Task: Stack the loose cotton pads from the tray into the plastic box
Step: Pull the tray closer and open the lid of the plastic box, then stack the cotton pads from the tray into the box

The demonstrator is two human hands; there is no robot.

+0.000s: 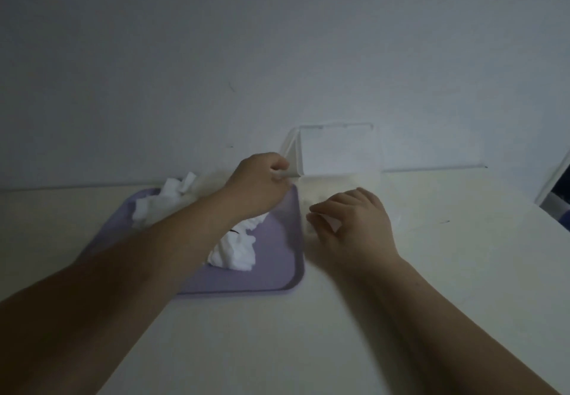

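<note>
— Lilac plastic, that tray (277,271), smooth with rounded corners. The left forearm hides much of the crumpled white cotton pads (234,249) heaped in it.
— And the plastic box (396,220)?
— Clear, barely showing against the pale worktop (308,333), just right of the tray, its lid (339,147) upright. The left hand (259,178) grips its far-left corner, fingers curled. The right hand (351,222) covers the inside, fingers bent; whether it's clamped on a pad, I can't tell.
</note>
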